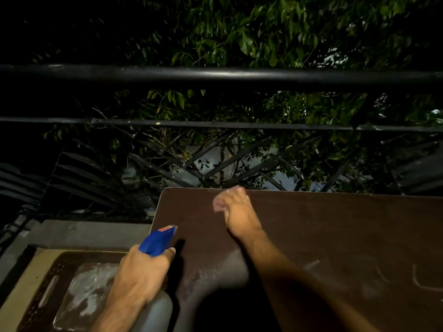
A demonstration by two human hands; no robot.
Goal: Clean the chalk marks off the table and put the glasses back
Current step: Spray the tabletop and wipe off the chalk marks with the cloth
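I see the left hand gripping a spray bottle at the table's near-left edge. The right hand presses a blurred cloth farther out. Chalk marks lie right of that forearm.

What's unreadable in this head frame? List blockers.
- Cloth: motion-blurred in the right hand; its material can't be told.
- Spray bottle: the left hand wraps the grip; body dim, label too small to read.
- Chalk marks: faint, cut by the right edge.
- Glasses: none visible in this view.
- Tray: partly under the left arm, cut by the bottom edge; contents unclear.
- Table: near part lost in shadow.
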